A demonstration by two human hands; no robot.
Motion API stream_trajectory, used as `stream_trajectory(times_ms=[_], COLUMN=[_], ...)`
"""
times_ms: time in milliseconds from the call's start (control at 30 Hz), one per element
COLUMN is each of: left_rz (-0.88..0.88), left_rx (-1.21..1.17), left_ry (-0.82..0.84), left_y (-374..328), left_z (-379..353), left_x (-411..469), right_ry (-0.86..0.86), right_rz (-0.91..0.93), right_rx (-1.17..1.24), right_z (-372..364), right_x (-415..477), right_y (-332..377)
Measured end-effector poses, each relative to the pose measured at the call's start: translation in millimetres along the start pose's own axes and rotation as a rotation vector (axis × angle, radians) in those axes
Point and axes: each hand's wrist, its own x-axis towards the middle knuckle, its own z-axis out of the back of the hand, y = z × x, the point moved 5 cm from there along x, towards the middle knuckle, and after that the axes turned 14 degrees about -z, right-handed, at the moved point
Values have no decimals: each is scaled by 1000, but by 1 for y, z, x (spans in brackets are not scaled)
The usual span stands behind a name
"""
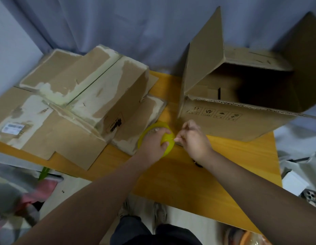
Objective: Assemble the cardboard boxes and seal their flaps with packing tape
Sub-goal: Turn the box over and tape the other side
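Yellow packing tape (167,142), a round roll, is held low at the orange wooden table (189,175), in the narrow gap between the two lots of cardboard; whether it rests on the table cannot be told. The left grip (153,143) is clamped round the roll. The right grip (192,137) is closed in a pinch at the roll's edge, where the free end is judged to be picked loose. Taping is thus being prepared, not yet begun. The large brown open cardboard box (233,126), just beside the right grip, has its flaps raised; these would need folding shut before tape is drawn across. Worn, tape-scarred cardboard boxes (93,82) crowd the left. Bare table is left only toward the near edge, under the forearms.
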Motion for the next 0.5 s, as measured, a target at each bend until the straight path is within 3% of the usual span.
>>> stream_trajectory(times_ms=[200,367,500], left_rz=[-150,-236,-298], left_rx=[278,553,508], left_ry=[277,580,526], left_y=[1,15,13], left_z=[-40,-64,-40], left_x=[11,3,-5], right_ry=[205,142,57], right_rz=[-169,-264,-198], right_rx=[-364,-173,9], right_z=[-17,-7,2], right_x=[-8,-16,-18], right_y=[-32,-52,-15])
